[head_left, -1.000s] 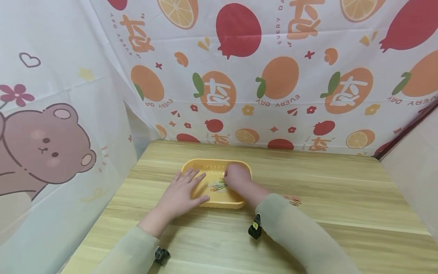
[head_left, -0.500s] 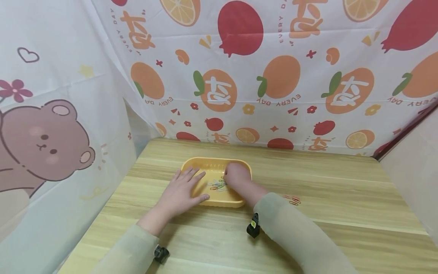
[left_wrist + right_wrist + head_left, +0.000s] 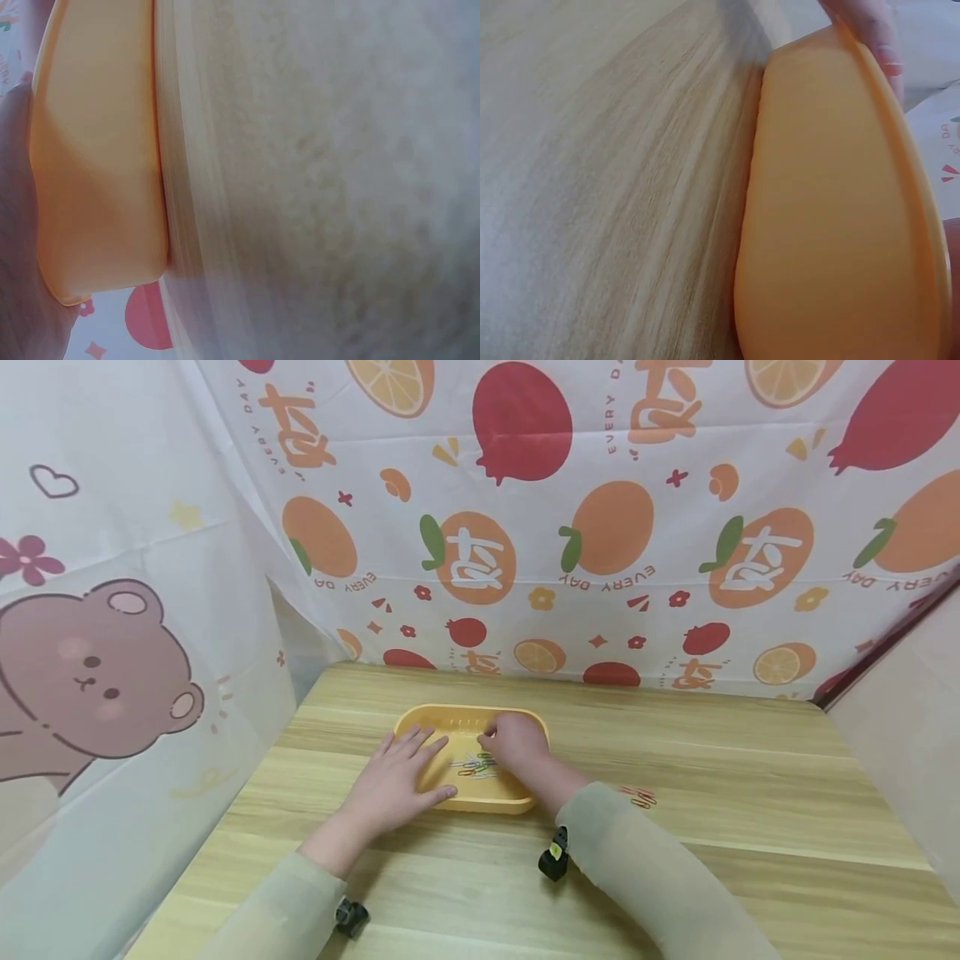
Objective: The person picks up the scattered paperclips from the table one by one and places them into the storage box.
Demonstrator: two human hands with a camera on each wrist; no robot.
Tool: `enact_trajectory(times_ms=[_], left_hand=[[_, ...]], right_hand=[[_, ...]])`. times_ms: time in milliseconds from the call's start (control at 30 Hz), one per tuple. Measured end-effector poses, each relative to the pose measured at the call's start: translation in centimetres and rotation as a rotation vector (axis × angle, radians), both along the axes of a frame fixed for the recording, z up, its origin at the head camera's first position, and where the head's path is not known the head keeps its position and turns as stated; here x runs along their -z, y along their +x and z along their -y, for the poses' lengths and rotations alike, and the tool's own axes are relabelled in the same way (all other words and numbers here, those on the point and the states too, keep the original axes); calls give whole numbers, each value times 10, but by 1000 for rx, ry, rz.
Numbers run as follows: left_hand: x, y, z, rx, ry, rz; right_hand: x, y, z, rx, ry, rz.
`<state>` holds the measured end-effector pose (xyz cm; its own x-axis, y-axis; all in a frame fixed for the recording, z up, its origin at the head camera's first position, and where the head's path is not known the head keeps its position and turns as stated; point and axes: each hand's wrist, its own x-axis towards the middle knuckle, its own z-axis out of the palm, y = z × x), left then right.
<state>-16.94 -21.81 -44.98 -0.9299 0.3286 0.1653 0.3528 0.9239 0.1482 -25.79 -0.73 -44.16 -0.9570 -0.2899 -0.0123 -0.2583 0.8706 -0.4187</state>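
Note:
A shallow yellow plastic basket [image 3: 480,806] stands on the wooden table, with several coloured paper clips [image 3: 476,767] lying loose on its floor. My left hand [image 3: 397,777] rests over the basket's left side, fingers spread and straight, thumb along the near rim. Inside the right half is my right hand [image 3: 519,745], its fingers curled, thumb and index finger together above the clips. A tiny reddish bit shows at these fingertips, like a paper clip mostly hidden by the hand. Right of the basket, several red paper clips [image 3: 640,797] lie on the table beyond my right wrist.
The wooden table [image 3: 720,768] runs back to a fruit-print cloth [image 3: 540,552]. A cloth with a bear print [image 3: 97,668] hangs on the left. Both wrist views show mainly the basket's outer wall [image 3: 832,202] and the tabletop.
My right hand's fingertips have shifted slightly left within the basket, and thumb and index finger show more plainly. The left hand keeps its place on the basket.

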Motion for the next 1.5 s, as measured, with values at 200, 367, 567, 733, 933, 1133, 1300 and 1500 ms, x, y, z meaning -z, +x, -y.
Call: enact_trajectory(times_ms=[200, 367, 567, 733, 933, 1133, 1300, 1500], left_hand=[[-1, -1, -1, -3, 12, 14], [-2, 0, -1, -8, 12, 27], [-2, -1, -1, -8, 14, 31], [-1, -2, -1, -7, 10, 29], [0, -3, 0, -11, 2, 29], [0, -3, 0, -9, 4, 26], [0, -2, 0, -10, 12, 29], [0, -3, 0, -4, 19, 14]], right_hand=[[-8, 5, -5, 11, -145, -2], [-14, 11, -9, 31, -263, 4], [-15, 16, -15, 30, -347, -40], [-18, 23, -23, 23, -409, -71], [-20, 32, -36, 59, -491, -58], [-17, 38, -53, 108, -565, -55], [-10, 42, -74, 137, -640, -42], [-1, 44, -109, 166, -600, -38]])
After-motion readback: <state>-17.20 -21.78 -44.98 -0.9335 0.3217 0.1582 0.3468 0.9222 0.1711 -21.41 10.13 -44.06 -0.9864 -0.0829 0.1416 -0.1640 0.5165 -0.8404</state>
